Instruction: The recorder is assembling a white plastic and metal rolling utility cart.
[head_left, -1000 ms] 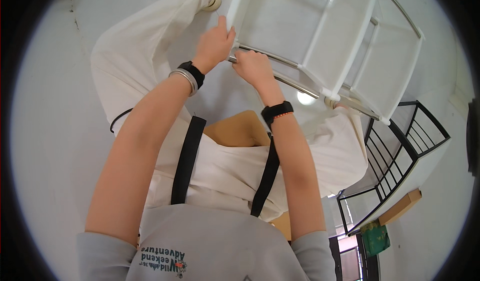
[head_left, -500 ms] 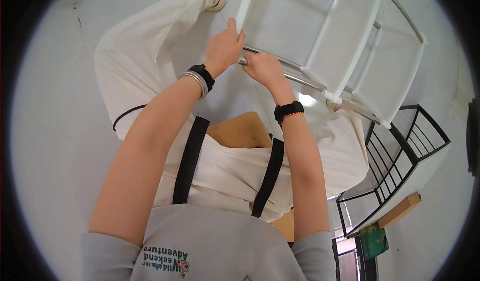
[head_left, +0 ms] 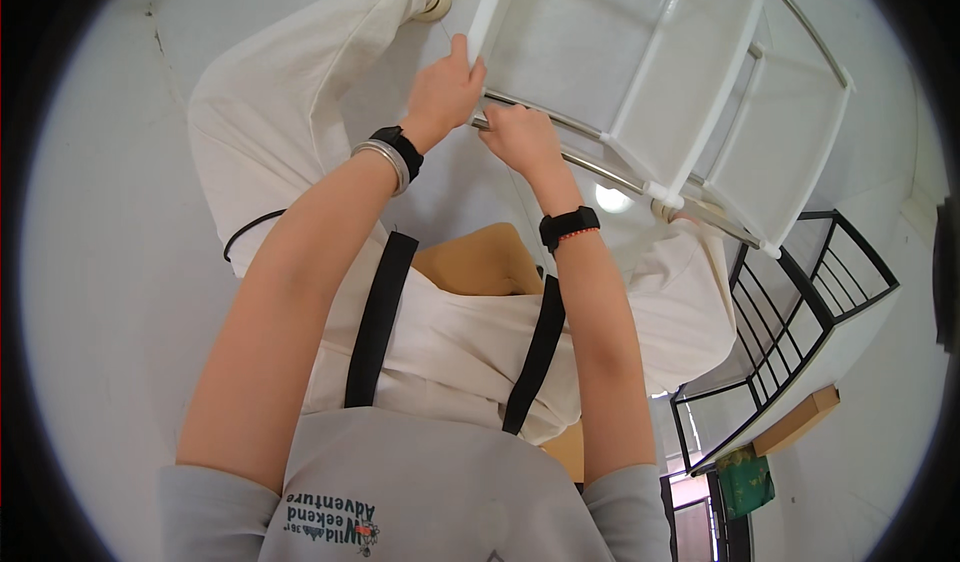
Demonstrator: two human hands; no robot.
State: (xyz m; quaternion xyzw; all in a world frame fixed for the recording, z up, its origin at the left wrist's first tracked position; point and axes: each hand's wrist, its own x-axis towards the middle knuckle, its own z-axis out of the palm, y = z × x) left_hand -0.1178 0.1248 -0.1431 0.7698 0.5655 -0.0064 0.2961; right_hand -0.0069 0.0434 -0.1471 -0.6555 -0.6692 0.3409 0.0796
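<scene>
A white plastic tiered shelf rack [head_left: 685, 72] with silver metal tubes lies tilted at the upper right. My left hand [head_left: 442, 94] is closed round the near corner of its end shelf panel [head_left: 493, 12], with the thumb and a finger along the panel's edge. Close beside it, my right hand [head_left: 522, 140] is closed on a metal tube [head_left: 605, 170], just under a second tube [head_left: 560, 119] that runs along the rack. My fingers hide the joint between panel and tubes.
A black metal-framed rack [head_left: 790, 312] stands at the right. Past its lower end are a cardboard box [head_left: 797, 422] and a green bag [head_left: 746, 482]. My legs spread on either side, and a tan seat [head_left: 485, 260] shows between them. Pale floor [head_left: 110, 262] lies left.
Both hands have shifted slightly left, and the tube in my right hand has moved a little left with it. The shelf rack stays almost still.
</scene>
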